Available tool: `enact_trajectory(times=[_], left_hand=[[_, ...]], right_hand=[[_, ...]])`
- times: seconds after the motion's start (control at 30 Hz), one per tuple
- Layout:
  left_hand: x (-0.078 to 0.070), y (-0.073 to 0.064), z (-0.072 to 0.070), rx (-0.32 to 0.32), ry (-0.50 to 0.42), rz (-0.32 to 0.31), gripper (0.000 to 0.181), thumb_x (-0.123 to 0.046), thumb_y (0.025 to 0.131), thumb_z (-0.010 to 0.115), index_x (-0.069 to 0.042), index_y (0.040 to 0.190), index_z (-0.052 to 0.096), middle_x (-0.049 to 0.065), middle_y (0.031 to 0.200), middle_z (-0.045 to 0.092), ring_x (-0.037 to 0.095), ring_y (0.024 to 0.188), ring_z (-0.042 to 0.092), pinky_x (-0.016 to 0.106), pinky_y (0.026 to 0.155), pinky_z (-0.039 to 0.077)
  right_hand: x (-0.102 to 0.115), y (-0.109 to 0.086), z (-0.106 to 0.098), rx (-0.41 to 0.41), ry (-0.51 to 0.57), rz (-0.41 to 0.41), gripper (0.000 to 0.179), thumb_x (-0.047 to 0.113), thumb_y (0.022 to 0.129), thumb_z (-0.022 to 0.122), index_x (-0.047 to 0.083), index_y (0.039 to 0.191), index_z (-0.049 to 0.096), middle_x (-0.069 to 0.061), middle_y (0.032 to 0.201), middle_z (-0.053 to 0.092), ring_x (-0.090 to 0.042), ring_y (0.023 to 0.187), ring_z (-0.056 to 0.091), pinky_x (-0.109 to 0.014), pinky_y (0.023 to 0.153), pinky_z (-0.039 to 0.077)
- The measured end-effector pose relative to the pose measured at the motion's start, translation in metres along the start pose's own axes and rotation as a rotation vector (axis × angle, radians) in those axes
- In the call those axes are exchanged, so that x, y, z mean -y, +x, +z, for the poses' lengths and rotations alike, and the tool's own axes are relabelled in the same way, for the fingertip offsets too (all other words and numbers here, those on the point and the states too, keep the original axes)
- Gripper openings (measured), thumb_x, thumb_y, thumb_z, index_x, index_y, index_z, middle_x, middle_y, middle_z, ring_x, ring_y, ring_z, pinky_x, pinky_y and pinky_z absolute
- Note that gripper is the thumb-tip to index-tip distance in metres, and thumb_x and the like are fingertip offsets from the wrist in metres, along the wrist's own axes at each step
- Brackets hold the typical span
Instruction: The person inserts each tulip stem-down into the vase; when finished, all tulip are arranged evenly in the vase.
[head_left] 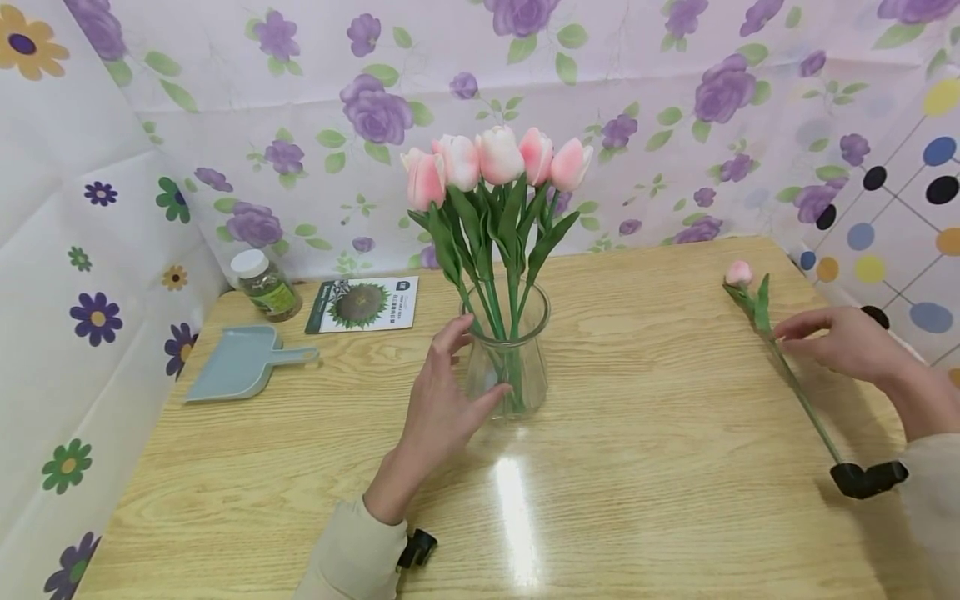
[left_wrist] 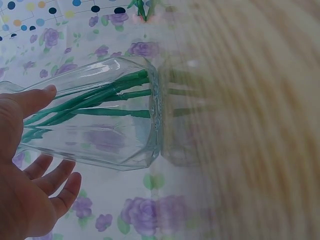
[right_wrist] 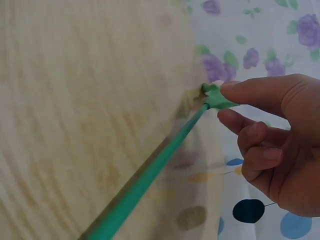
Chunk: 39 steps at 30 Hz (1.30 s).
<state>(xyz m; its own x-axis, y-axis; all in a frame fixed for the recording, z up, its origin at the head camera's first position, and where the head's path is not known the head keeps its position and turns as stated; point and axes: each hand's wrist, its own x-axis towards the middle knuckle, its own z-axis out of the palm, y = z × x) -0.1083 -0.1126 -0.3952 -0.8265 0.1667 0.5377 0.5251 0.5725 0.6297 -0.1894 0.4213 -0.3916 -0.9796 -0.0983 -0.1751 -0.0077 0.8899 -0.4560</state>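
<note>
Several pink-and-white tulips (head_left: 500, 157) stand in a clear glass vase (head_left: 534, 375) at mid-table, their green stems (left_wrist: 135, 93) showing through the glass. My left hand (head_left: 444, 392) is at the vase's left side, thumb and fingers spread around it. In the left wrist view, the left thumb overlaps the glass while the other fingertips lie along its lower edge. At the table's right lies a single pink tulip (head_left: 739, 272) with a long stem (right_wrist: 160, 162). My right hand (head_left: 843, 342) is right beside its leaves (right_wrist: 217, 98), thumb and index finger parted around them.
On the left of the table lie a blue-grey dustpan (head_left: 238, 367) and a seed packet (head_left: 363, 304), with a white-capped jar (head_left: 268, 287) behind. Flower-patterned sheeting (head_left: 315, 125) borders the table at the back and sides.
</note>
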Motion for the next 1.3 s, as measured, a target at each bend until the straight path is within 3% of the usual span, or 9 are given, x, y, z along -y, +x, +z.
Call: enact_trajectory(times=[0.2, 0.53, 0.67, 0.77, 0.9, 1.0, 1.2, 1.3], left_hand=[[0.001, 0.0, 0.0, -0.008, 0.001, 0.024, 0.101, -0.012, 0.078, 0.094, -0.016, 0.152, 0.026, 0.017, 0.154, 0.05, 0.039, 0.126, 0.065, 0.059, 0.091, 0.059], [0.001, 0.0, 0.0, -0.01, 0.011, 0.029, 0.101, -0.012, 0.078, 0.094, -0.017, 0.152, 0.025, 0.018, 0.154, 0.048, 0.037, 0.126, 0.066, 0.058, 0.094, 0.059], [0.001, 0.0, 0.0, -0.01, 0.007, 0.029, 0.101, -0.012, 0.078, 0.094, -0.017, 0.152, 0.025, 0.018, 0.154, 0.049, 0.038, 0.126, 0.066, 0.058, 0.092, 0.059], [0.001, -0.001, 0.0, -0.011, 0.008, 0.034, 0.101, -0.011, 0.078, 0.094, -0.016, 0.153, 0.025, 0.018, 0.154, 0.049, 0.037, 0.126, 0.066, 0.057, 0.093, 0.059], [0.002, -0.001, 0.0, -0.01, 0.013, 0.035, 0.102, -0.011, 0.078, 0.094, -0.016, 0.153, 0.025, 0.017, 0.154, 0.048, 0.036, 0.126, 0.065, 0.054, 0.097, 0.059], [0.002, -0.001, -0.001, -0.007, 0.011, 0.031, 0.102, -0.011, 0.078, 0.094, -0.016, 0.153, 0.025, 0.017, 0.154, 0.048, 0.036, 0.127, 0.065, 0.054, 0.097, 0.059], [0.001, -0.001, -0.001, -0.005, 0.005, 0.025, 0.102, -0.011, 0.078, 0.094, -0.017, 0.153, 0.025, 0.018, 0.154, 0.049, 0.039, 0.126, 0.066, 0.056, 0.095, 0.059], [0.001, -0.001, -0.001, -0.008, 0.005, 0.026, 0.102, -0.011, 0.078, 0.094, -0.017, 0.153, 0.025, 0.018, 0.153, 0.049, 0.04, 0.125, 0.066, 0.056, 0.094, 0.059]], right_hand=[[-0.003, 0.003, 0.008, 0.051, -0.017, -0.056, 0.023, 0.018, 0.1, 0.07, 0.005, 0.117, 0.079, -0.023, 0.122, 0.075, 0.001, 0.087, 0.059, -0.025, 0.068, 0.05], [0.001, 0.008, 0.012, 0.054, -0.077, -0.106, 0.016, 0.015, 0.095, 0.076, 0.007, 0.109, 0.082, -0.018, 0.11, 0.078, -0.009, 0.091, 0.064, -0.023, 0.068, 0.05], [0.003, 0.008, 0.014, 0.06, -0.068, -0.093, 0.02, 0.02, 0.096, 0.076, 0.008, 0.111, 0.082, -0.014, 0.109, 0.079, -0.005, 0.088, 0.061, -0.023, 0.067, 0.049], [0.006, 0.007, 0.015, 0.079, -0.002, -0.062, 0.025, 0.024, 0.099, 0.073, 0.008, 0.118, 0.08, -0.005, 0.087, 0.075, -0.004, 0.071, 0.054, -0.025, 0.06, 0.045], [0.009, 0.005, 0.016, 0.1, 0.121, -0.022, 0.037, 0.029, 0.101, 0.071, 0.004, 0.129, 0.074, 0.006, 0.06, 0.047, -0.008, 0.052, 0.042, -0.03, 0.05, 0.041], [0.011, 0.005, 0.015, 0.09, 0.207, -0.007, 0.043, 0.033, 0.101, 0.072, 0.004, 0.133, 0.071, 0.007, 0.06, 0.042, -0.009, 0.05, 0.04, -0.032, 0.048, 0.04], [0.018, 0.003, 0.014, 0.036, 0.378, -0.001, 0.03, 0.032, 0.104, 0.069, 0.021, 0.131, 0.072, 0.005, 0.064, 0.044, -0.017, 0.052, 0.04, -0.038, 0.051, 0.037], [0.029, 0.001, 0.012, -0.008, 0.415, -0.002, 0.033, 0.037, 0.105, 0.068, 0.023, 0.135, 0.071, 0.005, 0.064, 0.044, -0.021, 0.056, 0.041, -0.038, 0.055, 0.039]])
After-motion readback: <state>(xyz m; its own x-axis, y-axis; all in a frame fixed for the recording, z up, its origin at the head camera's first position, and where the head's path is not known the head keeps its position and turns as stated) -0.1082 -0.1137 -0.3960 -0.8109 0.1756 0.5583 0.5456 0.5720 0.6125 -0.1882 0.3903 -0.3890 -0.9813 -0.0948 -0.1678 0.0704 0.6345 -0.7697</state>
